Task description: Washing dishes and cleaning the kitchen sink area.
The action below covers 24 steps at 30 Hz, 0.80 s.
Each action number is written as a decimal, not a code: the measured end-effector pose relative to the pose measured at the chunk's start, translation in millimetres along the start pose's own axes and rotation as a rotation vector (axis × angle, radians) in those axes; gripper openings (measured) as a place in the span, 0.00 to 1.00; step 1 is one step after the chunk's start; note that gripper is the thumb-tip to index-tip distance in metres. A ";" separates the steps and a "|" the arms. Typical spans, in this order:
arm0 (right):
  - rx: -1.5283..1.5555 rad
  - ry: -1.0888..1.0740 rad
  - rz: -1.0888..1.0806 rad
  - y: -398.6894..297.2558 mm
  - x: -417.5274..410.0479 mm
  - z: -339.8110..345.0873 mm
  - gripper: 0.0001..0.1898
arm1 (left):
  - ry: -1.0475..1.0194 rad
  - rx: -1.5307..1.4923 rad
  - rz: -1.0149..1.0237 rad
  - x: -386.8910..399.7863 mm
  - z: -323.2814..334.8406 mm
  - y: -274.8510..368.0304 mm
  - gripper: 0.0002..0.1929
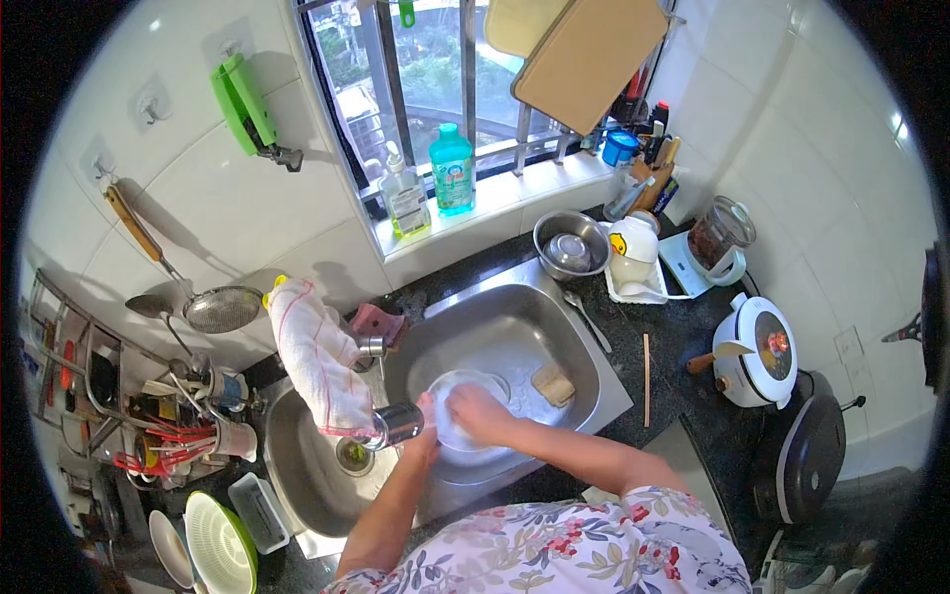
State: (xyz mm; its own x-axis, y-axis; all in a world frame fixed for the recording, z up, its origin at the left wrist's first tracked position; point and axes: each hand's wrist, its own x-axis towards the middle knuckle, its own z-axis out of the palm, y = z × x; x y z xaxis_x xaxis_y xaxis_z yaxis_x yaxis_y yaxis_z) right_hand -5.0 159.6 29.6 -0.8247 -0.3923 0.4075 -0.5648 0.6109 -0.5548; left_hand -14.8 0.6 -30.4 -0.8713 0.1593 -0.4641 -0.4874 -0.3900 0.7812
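Over the right basin of a stainless steel double sink (586,312), my left hand (423,434) grips the left rim of a whitish translucent bowl (464,438). My right hand (479,416) reaches into that bowl; its fingers are partly hidden, and I cannot tell whether they hold anything. The faucet's metal spout end (399,425) is just left of my left hand, with a white cloth (308,356) draped over the faucet. A tan sponge (553,384) lies on the basin floor to the right. A pink sponge (377,323) rests behind the faucet.
A steel bowl (545,223) and a spoon (594,327) are behind and right of the sink. One chopstick (646,379) lies on the dark counter, near a white electric pot (742,371) with a knife beside it. A green colander (249,549) and utensil holders (237,442) stand left.
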 end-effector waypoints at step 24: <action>0.123 -0.240 -0.003 -1.4 -35.1 -0.2 0.05 | -0.036 0.028 -0.053 16.1 -31.6 -18.9 0.19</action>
State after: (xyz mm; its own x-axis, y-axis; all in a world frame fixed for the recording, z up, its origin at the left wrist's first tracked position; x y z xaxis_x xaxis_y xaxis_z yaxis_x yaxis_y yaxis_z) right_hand 24.7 172.6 16.2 -0.7984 -0.5550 0.2335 -0.5547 0.5274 -0.6435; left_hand -17.9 -18.1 -65.9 -0.8458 0.2120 -0.4897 -0.5335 -0.3552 0.7676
